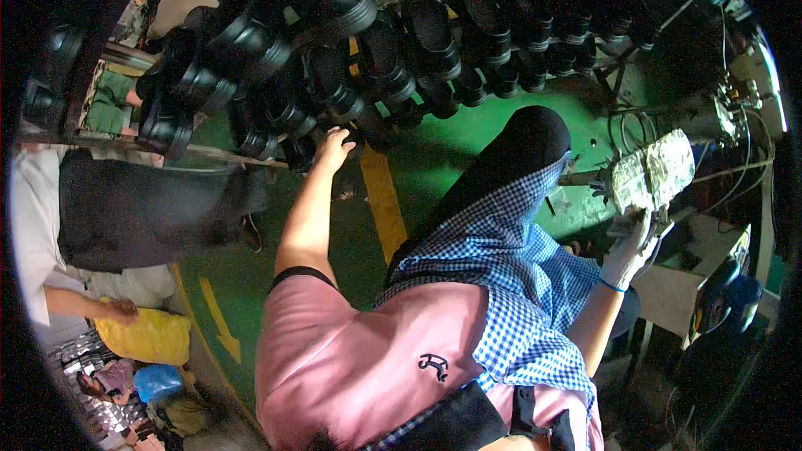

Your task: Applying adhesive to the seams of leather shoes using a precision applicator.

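Note:
My left hand (pixel 332 152) is bare and reaches out to the lower row of a rack of black shoes (pixel 286 113). Its fingers look apart and only slightly bent, close beside the dark shoes; whether they touch one is unclear. On my right hand (pixel 632 249) is a pale glove, with a blue band at the wrist. Its fingers are bent around a small greyish thing, too blurred to name, just below a bulky block wrapped in pale, creased material (pixel 653 171). That block sits at the end of a metal machine part.
Several rows of black shoes (pixel 430 33) curve across the far side. Cables and machine fittings (pixel 735 108) stand at the right, above a grey box (pixel 681 288). At the left another person stands by a yellow bag (pixel 144 336). Yellow stripes (pixel 383 205) mark the green floor.

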The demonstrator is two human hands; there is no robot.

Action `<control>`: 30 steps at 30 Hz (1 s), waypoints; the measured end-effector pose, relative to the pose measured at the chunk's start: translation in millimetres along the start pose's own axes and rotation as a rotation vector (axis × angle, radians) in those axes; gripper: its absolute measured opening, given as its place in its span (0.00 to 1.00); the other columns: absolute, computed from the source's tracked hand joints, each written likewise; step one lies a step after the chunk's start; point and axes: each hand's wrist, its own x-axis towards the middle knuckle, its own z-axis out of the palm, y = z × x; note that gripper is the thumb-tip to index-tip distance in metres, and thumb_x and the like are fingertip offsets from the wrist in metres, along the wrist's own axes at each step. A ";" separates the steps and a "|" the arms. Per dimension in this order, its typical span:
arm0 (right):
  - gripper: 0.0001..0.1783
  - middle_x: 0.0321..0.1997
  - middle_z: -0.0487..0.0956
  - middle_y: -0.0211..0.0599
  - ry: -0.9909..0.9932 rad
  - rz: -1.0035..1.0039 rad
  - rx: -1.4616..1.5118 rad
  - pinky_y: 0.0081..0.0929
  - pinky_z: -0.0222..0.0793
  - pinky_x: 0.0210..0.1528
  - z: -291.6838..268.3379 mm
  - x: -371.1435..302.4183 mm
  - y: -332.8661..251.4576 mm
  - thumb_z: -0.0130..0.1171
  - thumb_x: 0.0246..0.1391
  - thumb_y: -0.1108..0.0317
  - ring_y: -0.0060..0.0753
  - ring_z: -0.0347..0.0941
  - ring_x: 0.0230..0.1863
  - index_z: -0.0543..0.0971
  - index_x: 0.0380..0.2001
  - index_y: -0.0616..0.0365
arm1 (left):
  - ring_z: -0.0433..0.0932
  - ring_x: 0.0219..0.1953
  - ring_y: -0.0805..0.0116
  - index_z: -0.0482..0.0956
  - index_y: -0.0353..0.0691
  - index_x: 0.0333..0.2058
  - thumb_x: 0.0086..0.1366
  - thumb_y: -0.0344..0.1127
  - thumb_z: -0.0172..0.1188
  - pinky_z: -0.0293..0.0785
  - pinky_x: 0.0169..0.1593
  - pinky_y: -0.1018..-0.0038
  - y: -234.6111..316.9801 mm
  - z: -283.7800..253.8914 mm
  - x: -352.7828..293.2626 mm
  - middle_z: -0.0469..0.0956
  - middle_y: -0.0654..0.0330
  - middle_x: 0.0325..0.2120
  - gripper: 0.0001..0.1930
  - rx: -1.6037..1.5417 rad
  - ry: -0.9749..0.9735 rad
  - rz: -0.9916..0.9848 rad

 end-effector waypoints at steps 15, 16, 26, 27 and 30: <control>0.32 0.74 0.60 0.55 -0.016 -0.349 -0.374 0.47 0.63 0.69 1.7 -17.1 1.7 0.45 0.62 0.84 0.56 0.61 0.72 0.69 0.68 0.50 | 0.75 0.59 0.49 0.81 0.34 0.50 0.61 0.40 0.70 0.71 0.60 0.62 10.4 3.5 2.8 0.79 0.46 0.53 0.22 -0.057 0.146 -0.169; 0.33 0.73 0.63 0.55 -0.004 -0.157 -0.189 0.48 0.67 0.66 7.4 -17.3 -2.8 0.44 0.61 0.85 0.57 0.65 0.69 0.68 0.68 0.53 | 0.76 0.59 0.52 0.80 0.31 0.52 0.62 0.41 0.70 0.71 0.60 0.64 -2.2 -15.7 -4.8 0.79 0.46 0.54 0.24 -0.117 0.087 -0.216; 0.37 0.57 0.74 0.49 0.019 -0.388 -0.401 0.42 0.75 0.55 14.4 -12.9 5.6 0.52 0.51 0.88 0.47 0.75 0.54 0.70 0.66 0.51 | 0.74 0.51 0.46 0.76 0.32 0.43 0.62 0.37 0.68 0.70 0.56 0.55 43.1 -104.5 -58.2 0.78 0.45 0.44 0.17 -0.179 -0.018 0.107; 0.39 0.57 0.74 0.49 0.023 -0.089 -0.131 0.41 0.75 0.55 12.5 -11.2 10.1 0.51 0.50 0.89 0.46 0.75 0.53 0.70 0.66 0.52 | 0.75 0.52 0.48 0.76 0.32 0.44 0.61 0.38 0.69 0.71 0.55 0.56 65.0 -113.8 -63.6 0.77 0.45 0.46 0.18 -0.132 -0.087 0.095; 0.38 0.74 0.57 0.63 -0.022 -0.542 -0.685 0.48 0.60 0.71 13.0 -25.4 -13.1 0.47 0.54 0.90 0.63 0.59 0.73 0.69 0.68 0.51 | 0.77 0.47 0.62 0.76 0.31 0.47 0.62 0.39 0.71 0.75 0.47 0.63 141.8 -161.4 -91.1 0.79 0.50 0.44 0.22 -0.279 -0.140 -0.060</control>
